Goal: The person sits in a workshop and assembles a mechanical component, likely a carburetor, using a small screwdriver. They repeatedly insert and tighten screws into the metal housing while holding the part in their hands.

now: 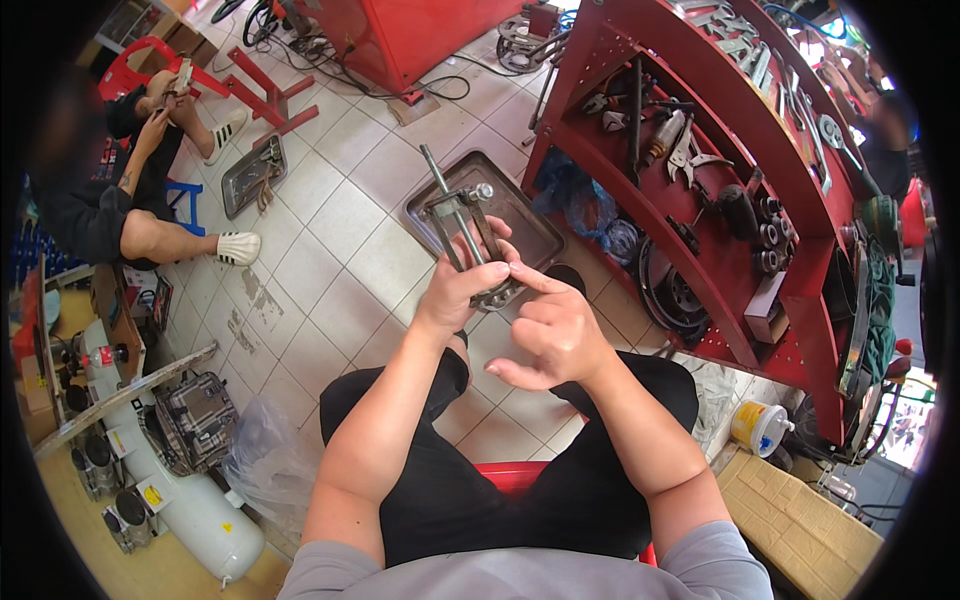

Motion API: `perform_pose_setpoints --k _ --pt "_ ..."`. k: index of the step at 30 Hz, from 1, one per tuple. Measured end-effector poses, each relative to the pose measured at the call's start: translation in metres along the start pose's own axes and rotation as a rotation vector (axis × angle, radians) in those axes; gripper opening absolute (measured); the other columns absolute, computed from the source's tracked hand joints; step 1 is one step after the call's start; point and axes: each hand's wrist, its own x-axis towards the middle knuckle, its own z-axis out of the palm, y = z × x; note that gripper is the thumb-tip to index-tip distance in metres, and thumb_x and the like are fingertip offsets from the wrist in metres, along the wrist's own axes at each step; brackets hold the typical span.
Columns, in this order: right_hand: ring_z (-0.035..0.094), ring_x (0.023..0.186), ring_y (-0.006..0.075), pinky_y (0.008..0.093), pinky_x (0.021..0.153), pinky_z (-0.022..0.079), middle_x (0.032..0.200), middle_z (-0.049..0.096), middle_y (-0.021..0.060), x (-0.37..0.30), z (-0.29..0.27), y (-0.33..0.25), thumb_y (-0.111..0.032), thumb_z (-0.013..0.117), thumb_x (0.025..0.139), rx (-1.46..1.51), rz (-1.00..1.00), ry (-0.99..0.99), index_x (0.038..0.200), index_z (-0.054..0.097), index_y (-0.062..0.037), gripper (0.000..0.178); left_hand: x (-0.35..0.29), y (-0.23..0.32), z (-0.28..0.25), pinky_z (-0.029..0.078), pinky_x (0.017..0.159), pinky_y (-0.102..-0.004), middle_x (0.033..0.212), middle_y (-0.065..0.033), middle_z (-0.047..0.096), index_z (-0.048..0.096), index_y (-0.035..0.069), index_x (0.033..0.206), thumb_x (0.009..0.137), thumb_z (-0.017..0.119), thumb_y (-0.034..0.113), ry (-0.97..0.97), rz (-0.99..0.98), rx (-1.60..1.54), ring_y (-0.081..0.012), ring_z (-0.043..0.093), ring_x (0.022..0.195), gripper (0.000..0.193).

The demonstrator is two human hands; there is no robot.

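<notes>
My left hand [452, 293] is closed round a metal screw-type tool [460, 218] that looks like a puller, with a long rod, side bars and a crosspiece. The rod points up and away from me, and a rounded metal end shows below my left thumb. My right hand [556, 335] has its index finger stretched to the tool's near end, beside the left thumb tip. Its thumb stands apart and the other fingers are curled, with nothing visible in them. Beyond the tool, a dark metal tray [540, 228] lies on the tiled floor.
A red tool rack [650, 215] with pliers and wrenches rises at the right. At the left, a seated person [100, 215] handles a small part near another tray [240, 190]. A white tank [205, 530] is at lower left; cardboard [790, 515] lies at lower right.
</notes>
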Motion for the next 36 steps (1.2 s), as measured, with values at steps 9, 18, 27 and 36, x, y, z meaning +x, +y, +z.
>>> perform_pose_setpoints --k 9,18,27,36 --pt "0.044 0.041 0.0215 0.0454 0.101 0.046 0.044 0.032 0.0017 0.001 0.011 -0.009 -0.027 0.077 0.069 -0.117 -0.060 -0.048 0.051 0.037 -0.0087 0.047 0.000 0.007 -0.006 0.046 0.076 -0.0325 0.083 -0.0044 0.057 0.046 0.010 0.114 0.073 0.067 0.015 -0.178 -0.108 -0.193 -0.0206 0.057 0.081 0.046" --pt "0.042 0.040 0.0201 0.0442 0.101 0.046 0.044 0.031 0.0009 -0.001 0.012 -0.011 -0.027 0.077 0.070 -0.108 -0.087 -0.043 0.051 0.036 -0.0094 0.049 -0.001 0.008 -0.011 0.044 0.075 -0.0310 0.081 -0.0029 0.056 0.045 0.011 0.113 0.073 0.068 0.015 -0.271 -0.170 -0.225 -0.0185 0.055 0.079 0.047" --pt "0.041 0.040 0.0192 0.0437 0.099 0.047 0.044 0.031 0.0005 -0.001 0.014 -0.012 -0.026 0.077 0.070 -0.080 -0.074 -0.023 0.051 0.035 -0.0096 0.049 -0.001 0.004 -0.012 0.043 0.071 -0.0301 0.080 -0.0020 0.055 0.044 0.010 0.113 0.073 0.068 0.015 -0.282 -0.204 -0.293 -0.0177 0.054 0.076 0.047" --pt "0.052 0.047 0.0211 0.0424 0.094 0.051 0.046 0.041 0.0027 0.004 0.006 -0.017 -0.026 0.075 0.071 -0.089 -0.043 -0.051 0.052 0.045 -0.0079 0.040 0.003 0.001 -0.021 0.045 0.071 -0.0307 0.082 -0.0033 0.057 0.044 0.009 0.113 0.074 0.064 0.014 -0.285 -0.229 -0.229 -0.0180 0.057 0.077 0.045"
